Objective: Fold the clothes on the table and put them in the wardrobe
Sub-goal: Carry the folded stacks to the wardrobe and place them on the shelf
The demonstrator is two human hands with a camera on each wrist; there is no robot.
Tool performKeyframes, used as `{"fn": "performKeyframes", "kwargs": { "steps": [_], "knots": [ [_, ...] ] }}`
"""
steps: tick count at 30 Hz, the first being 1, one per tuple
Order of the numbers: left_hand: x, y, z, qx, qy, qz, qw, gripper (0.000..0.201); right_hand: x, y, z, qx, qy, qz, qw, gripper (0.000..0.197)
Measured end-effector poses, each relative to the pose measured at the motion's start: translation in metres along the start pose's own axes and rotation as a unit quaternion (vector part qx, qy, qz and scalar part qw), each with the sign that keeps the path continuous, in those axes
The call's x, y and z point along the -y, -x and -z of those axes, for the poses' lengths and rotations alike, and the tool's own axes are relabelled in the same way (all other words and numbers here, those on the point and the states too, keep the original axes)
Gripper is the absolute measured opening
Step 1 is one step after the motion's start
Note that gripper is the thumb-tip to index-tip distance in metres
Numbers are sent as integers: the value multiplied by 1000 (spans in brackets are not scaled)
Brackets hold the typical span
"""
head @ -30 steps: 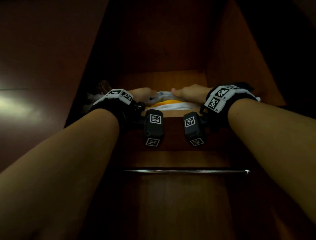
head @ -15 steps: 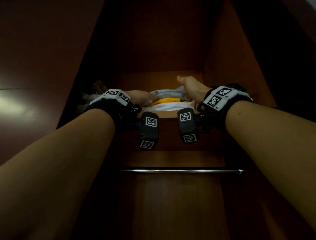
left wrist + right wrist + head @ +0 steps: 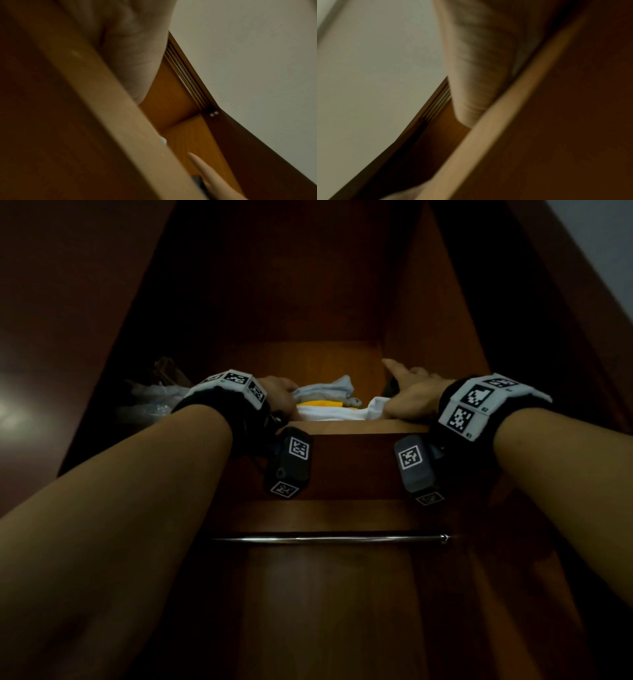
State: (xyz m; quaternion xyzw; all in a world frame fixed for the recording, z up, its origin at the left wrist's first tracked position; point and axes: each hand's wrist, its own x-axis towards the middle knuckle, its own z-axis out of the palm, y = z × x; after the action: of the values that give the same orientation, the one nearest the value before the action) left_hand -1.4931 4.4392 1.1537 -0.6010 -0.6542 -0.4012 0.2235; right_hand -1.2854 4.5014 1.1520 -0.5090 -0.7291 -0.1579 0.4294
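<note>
A folded pile lies on the high wardrobe shelf (image 3: pixel 342 426): a white garment (image 3: pixel 335 414) at the bottom, a yellow one (image 3: pixel 318 404) over it and a light grey-blue one (image 3: pixel 329 390) on top. My left hand (image 3: pixel 279 393) rests against the pile's left end, its fingertips touching the grey-blue cloth. At the right end my right hand (image 3: pixel 407 395) lies palm down on the white cloth, thumb raised. Both wrist views show only a palm heel and the shelf's front edge (image 3: pixel 120 108); the left wrist view also catches a straight right finger (image 3: pixel 204 171).
Crumpled clear plastic bags (image 3: pixel 150 402) fill the shelf's left part. A small dark object (image 3: pixel 390 386) sits behind my right hand by the wardrobe's right wall (image 3: pixel 428 320). A metal hanging rail (image 3: pixel 325 539) runs below the shelf.
My right hand has slid from the top middle of the pile to its right end, thumb now lifted. The left hand stays at the left end. More of the pile shows.
</note>
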Motion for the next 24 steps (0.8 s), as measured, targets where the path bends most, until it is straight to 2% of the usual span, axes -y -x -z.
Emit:
{"fn": "performKeyframes", "kwargs": {
  "steps": [4, 8, 12, 16, 18, 21, 24],
  "knots": [
    [4, -2, -3, -9, -28, -2, 1000, 63, -17, -7, 11, 3, 48, -9, 999, 99],
    [1, -2, -3, -14, -40, -10, 999, 60, -20, 2, 11, 31, 62, 41, 997, 66],
    [1, 0, -3, -30, -84, -10, 996, 54, -20, 8, 9, -79, 73, 33, 994, 47],
    [6, -1, -4, -61, -70, -12, 996, 42, -24, 12, 4, -146, -47, -13, 988, 48],
    [7, 0, -3, -80, -52, -6, 995, 39, -25, 14, 1, -198, -126, -17, 972, 47],
    [7, 0, -2, -99, -11, 2, 995, 38, -31, 18, -4, -260, -189, -10, 947, 49],
    [8, 5, 1, -90, 28, 6, 996, 37, -35, 26, -5, -248, -196, -11, 949, 66]
  ]
}}
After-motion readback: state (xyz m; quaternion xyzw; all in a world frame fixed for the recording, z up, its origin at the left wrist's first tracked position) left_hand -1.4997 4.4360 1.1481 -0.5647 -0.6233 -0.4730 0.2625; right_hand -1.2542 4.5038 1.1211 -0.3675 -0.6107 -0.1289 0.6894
